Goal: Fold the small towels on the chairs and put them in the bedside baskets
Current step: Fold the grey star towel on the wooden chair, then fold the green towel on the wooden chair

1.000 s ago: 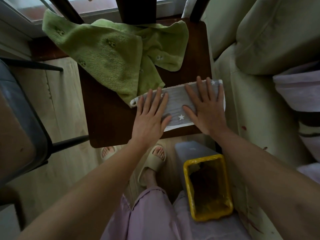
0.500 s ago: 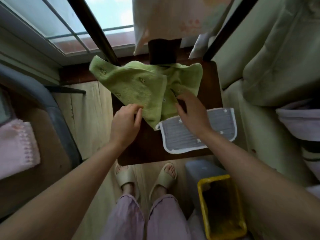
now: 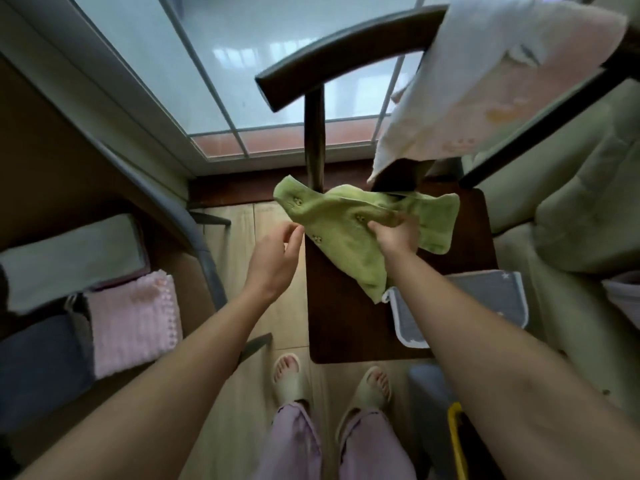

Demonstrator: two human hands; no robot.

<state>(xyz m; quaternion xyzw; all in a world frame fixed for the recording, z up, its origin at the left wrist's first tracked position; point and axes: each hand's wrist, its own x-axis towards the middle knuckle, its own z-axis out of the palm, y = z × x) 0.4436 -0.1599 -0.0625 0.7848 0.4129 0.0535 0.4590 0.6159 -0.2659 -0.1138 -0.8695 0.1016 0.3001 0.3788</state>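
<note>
Now the green towel (image 3: 349,233), a rumpled terry cloth with small embroidered motifs, is lifted off the dark wooden chair seat (image 3: 343,327), its lower corner hanging just over the folded grey star-print towel (image 3: 485,299) that lies flat at the seat's right edge. The right hand (image 3: 394,233) has its grip closed on a bunched fold near the towel's middle, fingers curled into the cloth. The left hand (image 3: 273,258) is raised beside the towel's left edge, thumb and fingers loosely bent and parted; whether they touch the fabric cannot be told. Half a second ago the green towel was still spread against the seat with both hands gathering it; since then it has been raised and drawn together, and the view has tilted upward.
</note>
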